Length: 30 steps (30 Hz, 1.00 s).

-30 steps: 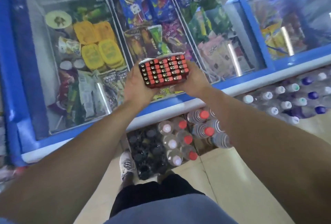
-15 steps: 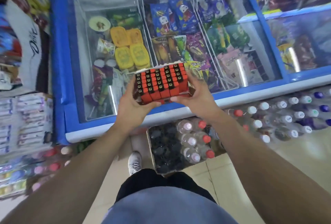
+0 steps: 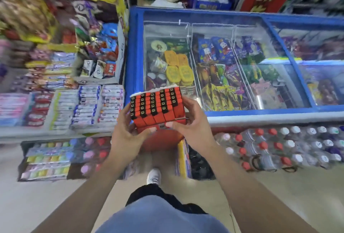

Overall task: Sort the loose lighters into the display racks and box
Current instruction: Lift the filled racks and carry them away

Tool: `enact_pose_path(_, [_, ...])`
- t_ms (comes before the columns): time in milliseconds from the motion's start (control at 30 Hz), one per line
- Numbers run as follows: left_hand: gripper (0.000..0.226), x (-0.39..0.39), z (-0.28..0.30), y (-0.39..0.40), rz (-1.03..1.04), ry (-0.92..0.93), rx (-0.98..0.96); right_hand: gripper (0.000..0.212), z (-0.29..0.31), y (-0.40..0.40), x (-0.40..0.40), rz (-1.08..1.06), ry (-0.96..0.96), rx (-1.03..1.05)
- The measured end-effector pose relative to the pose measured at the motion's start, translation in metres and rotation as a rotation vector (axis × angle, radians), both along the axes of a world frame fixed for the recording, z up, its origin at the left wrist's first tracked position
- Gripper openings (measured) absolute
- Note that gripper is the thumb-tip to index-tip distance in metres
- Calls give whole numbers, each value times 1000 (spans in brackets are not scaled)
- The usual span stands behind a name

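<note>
Left of my hands, shelf trays [image 3: 89, 106] packed with blurred packets. Between the hands, the box [image 3: 158, 108] of red lighters [image 3: 149, 106], standing in tight rows, tilted toward me. Left hand [image 3: 128, 135] clamps its near-left corner; right hand [image 3: 188, 121] grips the right side. Beyond and right, the freezer [image 3: 214, 115], ice creams in its baskets.

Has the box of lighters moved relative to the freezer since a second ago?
Yes. The box of lighters, held by the left hand and right hand, has shifted left, from the middle of the freezer toward its left end.
</note>
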<state>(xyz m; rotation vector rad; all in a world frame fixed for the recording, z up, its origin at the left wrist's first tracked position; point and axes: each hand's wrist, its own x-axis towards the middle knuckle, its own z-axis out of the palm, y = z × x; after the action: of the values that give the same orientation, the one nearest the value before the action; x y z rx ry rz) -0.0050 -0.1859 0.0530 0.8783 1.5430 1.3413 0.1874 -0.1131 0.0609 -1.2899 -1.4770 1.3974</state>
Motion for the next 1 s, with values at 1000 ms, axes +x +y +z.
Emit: enact_pose_path(1000, [84, -491, 5, -374, 488, 97, -37, 79, -9, -282, -555, 563, 47, -148])
